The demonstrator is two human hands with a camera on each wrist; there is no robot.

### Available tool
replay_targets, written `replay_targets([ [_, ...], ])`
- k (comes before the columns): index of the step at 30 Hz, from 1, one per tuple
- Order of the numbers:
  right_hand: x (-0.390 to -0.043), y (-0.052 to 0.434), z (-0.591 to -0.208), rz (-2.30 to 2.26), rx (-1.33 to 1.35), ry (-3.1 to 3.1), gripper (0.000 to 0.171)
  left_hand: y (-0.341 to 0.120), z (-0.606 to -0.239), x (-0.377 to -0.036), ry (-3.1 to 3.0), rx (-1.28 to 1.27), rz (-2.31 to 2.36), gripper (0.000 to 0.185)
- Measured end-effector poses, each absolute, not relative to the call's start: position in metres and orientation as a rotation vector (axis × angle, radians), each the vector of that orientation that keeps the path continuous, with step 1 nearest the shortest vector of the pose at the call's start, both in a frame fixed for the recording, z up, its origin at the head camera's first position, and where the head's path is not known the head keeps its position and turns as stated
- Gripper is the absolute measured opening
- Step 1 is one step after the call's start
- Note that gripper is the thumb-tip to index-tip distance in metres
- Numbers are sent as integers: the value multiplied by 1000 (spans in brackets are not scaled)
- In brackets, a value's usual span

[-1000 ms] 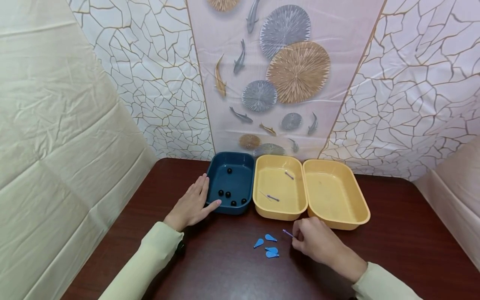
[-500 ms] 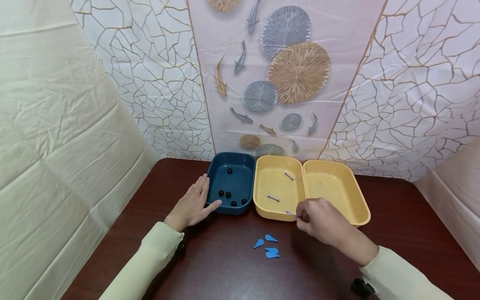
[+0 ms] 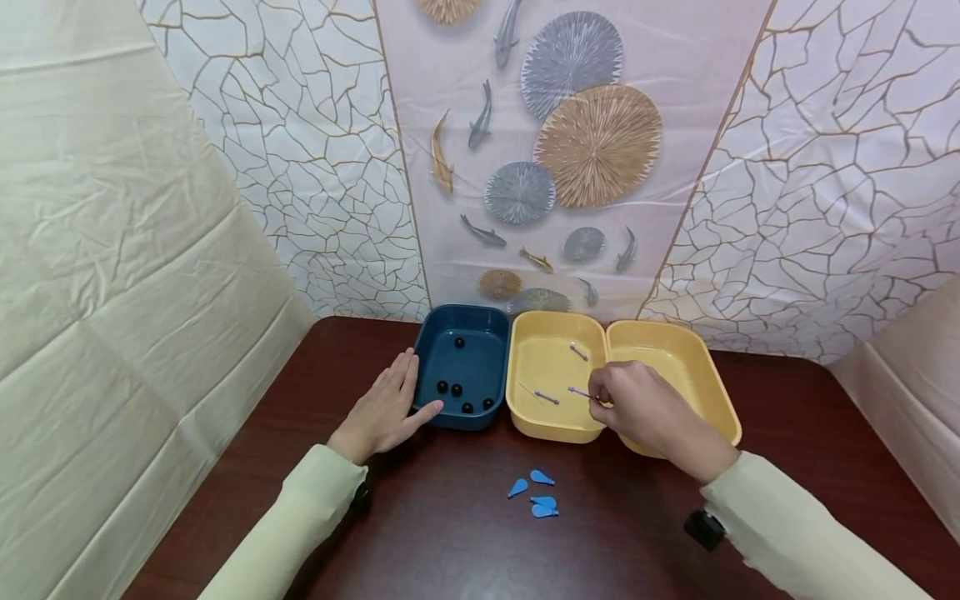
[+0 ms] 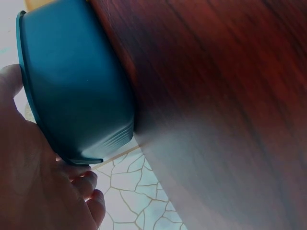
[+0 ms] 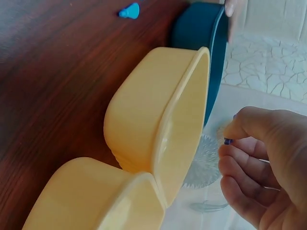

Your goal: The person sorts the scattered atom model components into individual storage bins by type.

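Note:
My right hand pinches a thin purple stick with knobbed ends between thumb and forefinger, above the middle yellow tray. In the right wrist view only a dark tip of the stick shows; the fingers hide the rest. Two similar purple sticks lie in that tray, one near the back and one toward the front. With fingers straight, my left hand rests on the left rim of the dark blue tray. Inside the blue tray lie several black balls.
Several light blue teardrop-shaped pieces lie on the dark wooden table in front of the trays. A second yellow tray stands at the right, against the middle one. Patterned cloth hangs behind the table.
The right hand has carried the purple stick from over the table, forward and up past the front rim, to above the middle yellow tray. The left hand has stayed put.

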State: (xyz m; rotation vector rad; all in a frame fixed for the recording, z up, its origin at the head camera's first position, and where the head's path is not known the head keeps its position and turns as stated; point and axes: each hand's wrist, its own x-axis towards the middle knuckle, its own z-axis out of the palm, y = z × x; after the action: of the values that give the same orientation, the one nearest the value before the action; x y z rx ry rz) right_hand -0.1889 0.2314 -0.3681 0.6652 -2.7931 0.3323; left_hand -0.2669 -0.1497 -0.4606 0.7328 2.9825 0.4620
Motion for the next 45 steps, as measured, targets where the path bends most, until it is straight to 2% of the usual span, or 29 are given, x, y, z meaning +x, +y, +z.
replay_targets([
  [13,-229,227,-401,317,603,-2862,4,-148,-460,-265,2979,731,456,98],
  [21,-243,230,-408,329,548,-2938,10,-148,-460,-264,2977,739,443,97],
  [28,-234,232,-388,369,576,-2925,13,-149,-460,-267,2988,744,452,98],
  [33,-223,232,-375,392,645,-2924,10,-149,-458,-266,2985,743,455,97],
  [45,-187,227,-369,446,872,-2889,11,-150,-456,-266,2991,768,429,96],
])
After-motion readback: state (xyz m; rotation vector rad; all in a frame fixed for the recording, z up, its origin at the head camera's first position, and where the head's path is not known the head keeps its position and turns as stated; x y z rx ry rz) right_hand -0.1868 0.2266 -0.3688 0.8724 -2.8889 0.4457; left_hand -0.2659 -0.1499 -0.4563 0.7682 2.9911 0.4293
